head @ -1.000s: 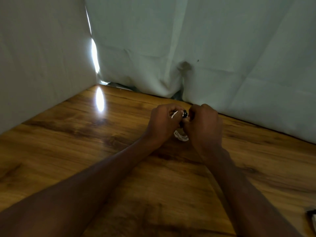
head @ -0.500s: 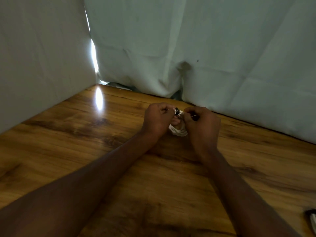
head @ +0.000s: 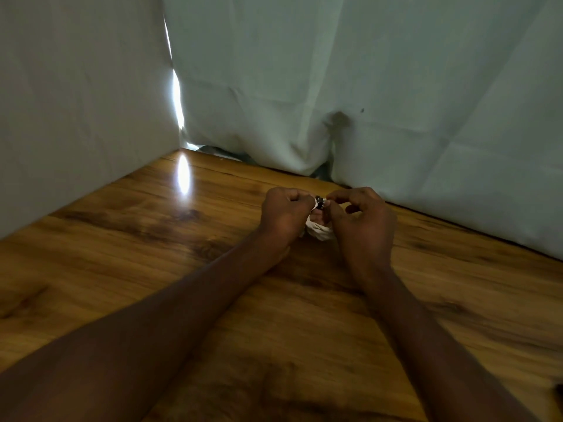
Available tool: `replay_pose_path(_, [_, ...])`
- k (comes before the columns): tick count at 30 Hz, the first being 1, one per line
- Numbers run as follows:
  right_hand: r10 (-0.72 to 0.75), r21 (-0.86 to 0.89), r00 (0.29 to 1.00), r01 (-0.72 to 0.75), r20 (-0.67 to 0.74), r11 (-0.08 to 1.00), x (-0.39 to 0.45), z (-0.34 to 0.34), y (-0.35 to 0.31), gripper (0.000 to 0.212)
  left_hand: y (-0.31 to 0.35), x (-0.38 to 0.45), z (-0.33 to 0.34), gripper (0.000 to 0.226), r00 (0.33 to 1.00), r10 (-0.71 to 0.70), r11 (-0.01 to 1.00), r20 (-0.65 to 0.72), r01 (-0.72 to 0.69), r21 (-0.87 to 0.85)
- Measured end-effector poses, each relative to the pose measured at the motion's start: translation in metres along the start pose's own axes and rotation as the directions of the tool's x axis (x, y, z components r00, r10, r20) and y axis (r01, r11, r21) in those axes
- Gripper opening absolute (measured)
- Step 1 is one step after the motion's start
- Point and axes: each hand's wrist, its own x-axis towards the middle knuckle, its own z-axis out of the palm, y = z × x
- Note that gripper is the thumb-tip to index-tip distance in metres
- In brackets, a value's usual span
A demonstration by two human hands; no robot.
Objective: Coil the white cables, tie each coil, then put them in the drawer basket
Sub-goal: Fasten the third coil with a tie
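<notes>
A small coil of white cable hangs between my two hands above the wooden table. My left hand grips the coil's left side with curled fingers. My right hand pinches a small dark tie at the top of the coil, between thumb and forefinger. Most of the coil is hidden behind my fingers. No drawer basket is in view.
White cloth hangs along the far edge and left side of the table, close behind my hands. A bright patch of light reflects on the wood at the back left. A dark object pokes in at the right edge.
My hands stayed together at the coil and shifted slightly. The fingers of my right hand opened out a little while pinching the tie at the top.
</notes>
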Motion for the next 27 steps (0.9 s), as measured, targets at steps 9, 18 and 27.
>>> replay_pose_path(9, [-0.014,-0.134,0.996,0.002,-0.091,0.991,-0.002,-0.001,-0.004,0.018,0.004,-0.009,0.005,0.016,0.989,0.095,0.987,0.113,-0.108,0.116])
replay_pose_path(18, [0.023,-0.03,0.997,-0.025,-0.078,0.999,0.002,0.0,-0.002,0.01,0.003,-0.013,0.007,0.015,0.982,0.102,0.986,0.16,-0.122,0.115])
replay_pose_path(27, [-0.093,-0.274,0.994,0.105,0.055,0.956,0.011,-0.007,0.006,0.004,0.008,-0.014,0.007,0.015,0.984,0.014,0.999,0.175,-0.02,0.034])
